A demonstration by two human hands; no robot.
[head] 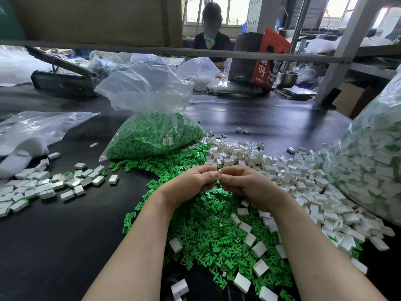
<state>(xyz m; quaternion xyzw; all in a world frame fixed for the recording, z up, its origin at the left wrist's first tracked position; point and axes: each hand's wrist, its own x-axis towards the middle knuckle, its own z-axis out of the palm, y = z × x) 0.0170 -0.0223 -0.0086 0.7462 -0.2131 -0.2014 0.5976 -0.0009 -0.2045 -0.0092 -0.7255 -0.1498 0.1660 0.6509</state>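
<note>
Together, left hand (193, 181) and right hand (243, 184) pinching a tiny, seemingly white piece (219, 175), mostly hidden

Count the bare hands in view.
2: left hand and right hand pinch a small piece above the green pieces; the hands of the far person cannot be made out.

Green pieces (208, 231): looking like matt moulded plastic.
White cases (308, 185): showing smooth plastic, shining a little.
Bag (147, 88): showing thin clear film, wrinkled and glossy.
Table (54, 246): looking dark, smooth, reflecting light faintly.
Bowl (286, 77): shining like polished metal.
Box (351, 98): looking like matt brown cardboard.
</note>
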